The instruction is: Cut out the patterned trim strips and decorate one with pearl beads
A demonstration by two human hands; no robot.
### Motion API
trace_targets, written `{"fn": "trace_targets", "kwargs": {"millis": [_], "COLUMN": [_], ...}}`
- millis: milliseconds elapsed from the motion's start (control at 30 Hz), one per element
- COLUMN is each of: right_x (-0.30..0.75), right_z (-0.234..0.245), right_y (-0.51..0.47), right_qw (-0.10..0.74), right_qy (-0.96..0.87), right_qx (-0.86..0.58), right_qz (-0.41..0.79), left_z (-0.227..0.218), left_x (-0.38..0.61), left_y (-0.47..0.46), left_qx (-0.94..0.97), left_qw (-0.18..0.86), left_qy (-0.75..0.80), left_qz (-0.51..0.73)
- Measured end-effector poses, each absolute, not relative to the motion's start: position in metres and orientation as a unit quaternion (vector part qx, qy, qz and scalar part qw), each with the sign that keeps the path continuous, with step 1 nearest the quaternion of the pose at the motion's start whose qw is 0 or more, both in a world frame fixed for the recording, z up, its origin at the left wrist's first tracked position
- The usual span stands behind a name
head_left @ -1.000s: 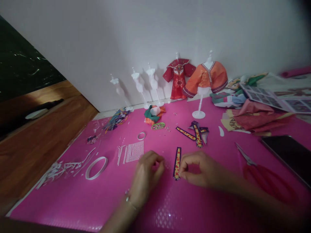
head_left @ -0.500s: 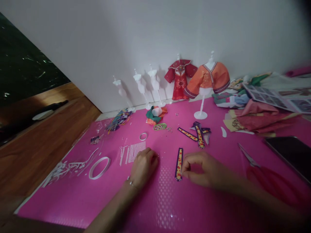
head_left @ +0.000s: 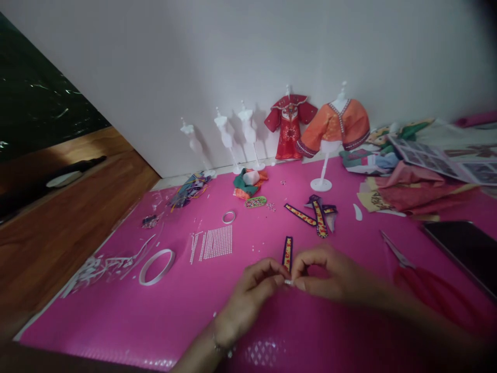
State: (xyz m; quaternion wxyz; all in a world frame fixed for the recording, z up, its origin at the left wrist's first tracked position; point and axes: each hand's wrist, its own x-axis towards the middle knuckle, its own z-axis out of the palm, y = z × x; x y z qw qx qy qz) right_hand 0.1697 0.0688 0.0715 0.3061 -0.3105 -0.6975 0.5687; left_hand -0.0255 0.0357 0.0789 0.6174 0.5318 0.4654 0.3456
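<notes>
A narrow yellow-and-red patterned fabric strip (head_left: pixel 288 249) with a dark purple border lies on the pink mat, its lower part hidden by my fingers. My left hand (head_left: pixel 256 287) is closed in a pinch at that lower end, where small white beads (head_left: pixel 288 282) show between the fingertips. From the other side, my right hand (head_left: pixel 328 272) pinches the strip's lower end. What the left fingertips hold is too small to make out. Left of the hands lies a sheet of white bead rows (head_left: pixel 219 242), and a few loose white beads are scattered nearby.
Behind the strip lie more patterned strips (head_left: pixel 319 217). A white tape roll (head_left: pixel 157 268) and backing scraps (head_left: pixel 91 272) are at left. Red-handled scissors (head_left: pixel 425 285) and a phone (head_left: pixel 464 248) are at right. Mini mannequins (head_left: pixel 247 127), some in red and orange garments, line the wall.
My left hand has moved right from beside the bead sheet to the strip's lower end, meeting my right hand. The right hand has stayed almost in place.
</notes>
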Motion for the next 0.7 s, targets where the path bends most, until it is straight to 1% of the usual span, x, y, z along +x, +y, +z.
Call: {"fn": "trace_targets", "kwargs": {"millis": [100, 367, 533, 700], "right_x": [0.169, 0.170, 0.170, 0.166], "right_z": [0.072, 0.073, 0.069, 0.068], "right_y": [0.069, 0.072, 0.071, 0.068], "right_qw": [0.307, 0.304, 0.327, 0.324], "right_qy": [-0.706, -0.703, -0.713, -0.711], "right_qx": [-0.312, -0.348, -0.321, -0.331], "right_qz": [0.557, 0.540, 0.531, 0.529], "left_z": [0.080, 0.089, 0.090, 0.084], "left_x": [-0.023, -0.023, -0.024, -0.024], "left_y": [0.036, 0.037, 0.037, 0.038], "left_qx": [0.496, 0.509, 0.515, 0.522], "left_qw": [0.634, 0.601, 0.593, 0.591], "left_qy": [0.482, 0.520, 0.525, 0.526], "left_qz": [0.345, 0.332, 0.328, 0.319]}}
